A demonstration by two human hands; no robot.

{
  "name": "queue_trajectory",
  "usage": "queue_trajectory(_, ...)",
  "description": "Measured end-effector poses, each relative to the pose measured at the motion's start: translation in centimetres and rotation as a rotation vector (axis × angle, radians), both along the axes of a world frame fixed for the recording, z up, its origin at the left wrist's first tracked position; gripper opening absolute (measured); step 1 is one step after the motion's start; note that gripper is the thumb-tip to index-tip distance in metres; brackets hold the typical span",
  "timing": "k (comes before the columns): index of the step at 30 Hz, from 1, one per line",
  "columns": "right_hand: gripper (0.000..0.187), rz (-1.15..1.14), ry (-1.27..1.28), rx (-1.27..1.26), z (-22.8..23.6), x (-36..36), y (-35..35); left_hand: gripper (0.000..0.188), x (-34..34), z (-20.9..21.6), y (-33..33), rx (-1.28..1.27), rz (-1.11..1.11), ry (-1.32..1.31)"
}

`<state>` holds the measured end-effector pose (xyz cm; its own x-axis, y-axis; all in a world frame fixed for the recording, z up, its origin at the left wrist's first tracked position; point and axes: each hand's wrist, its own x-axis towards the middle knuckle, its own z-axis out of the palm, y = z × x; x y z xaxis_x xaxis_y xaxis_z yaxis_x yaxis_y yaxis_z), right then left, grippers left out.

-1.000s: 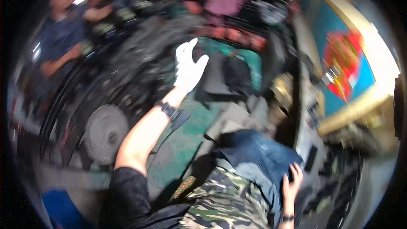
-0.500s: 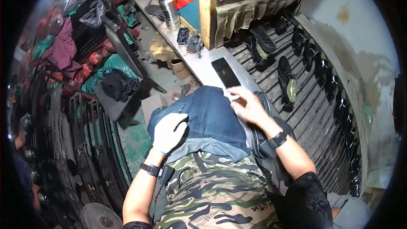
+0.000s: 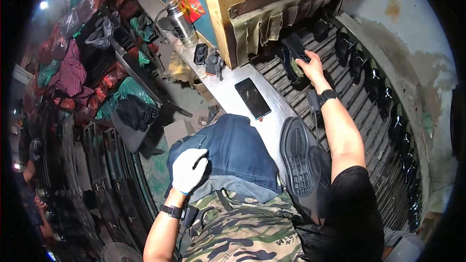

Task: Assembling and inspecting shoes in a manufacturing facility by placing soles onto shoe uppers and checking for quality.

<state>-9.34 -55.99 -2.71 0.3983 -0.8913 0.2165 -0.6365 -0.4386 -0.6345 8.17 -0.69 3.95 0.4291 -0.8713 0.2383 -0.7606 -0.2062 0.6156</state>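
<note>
My right hand (image 3: 313, 70) reaches out over the slatted rack and closes its thumb and fingers on the near end of a black shoe sole (image 3: 294, 47). Beside and partly under that sole lies a black shoe (image 3: 290, 69) with a pale green patch. In a white glove, my left hand (image 3: 190, 170) rests on the dark blue cloth (image 3: 233, 145) over my lap, thumb apart from the loosely bent fingers, holding nothing visible. Close to my right thigh, a black sole (image 3: 295, 157) with a grid tread lies on the bench, another dark piece next to it.
A phone (image 3: 253, 98) lies on the metal ledge (image 3: 225, 85). Behind it stand a steel flask (image 3: 180, 23) and small dark items. Black shoes (image 3: 373, 80) line the rack's right edge. A hanging fabric flap (image 3: 272, 29) covers the machine opening. At left, dark soles (image 3: 136, 111) sit on a stool.
My right hand has gone from beside the phone, forward and right, onto the sole on the rack. The sole near my thigh now shows fully. My left hand stays on my lap.
</note>
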Motion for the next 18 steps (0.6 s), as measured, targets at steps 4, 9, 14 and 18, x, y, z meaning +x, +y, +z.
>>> queue_trajectory(4, 0.077, 0.064, -0.261, -0.418, 2.3, -2.5, 7.5, 0.023, 0.1, 0.0, 0.0, 0.008, 0.029, -0.022)
queue_trajectory(9, 0.089, 0.020, -0.265, -0.567, 7.2, -8.9, 17.1, 0.022, 0.2, -0.3, -0.3, -0.001, 0.021, -0.041)
queue_trajectory(14, 0.096, -0.020, -0.363, -0.550, 9.2, -11.9, 22.0, 0.022, 0.0, -0.4, -0.2, 0.000, 0.029, -0.023)
queue_trajectory(18, 0.099, -0.020, -0.458, -0.541, 10.4, -12.6, 23.3, 0.021, -0.3, -0.3, 0.0, -0.008, 0.039, -0.014)
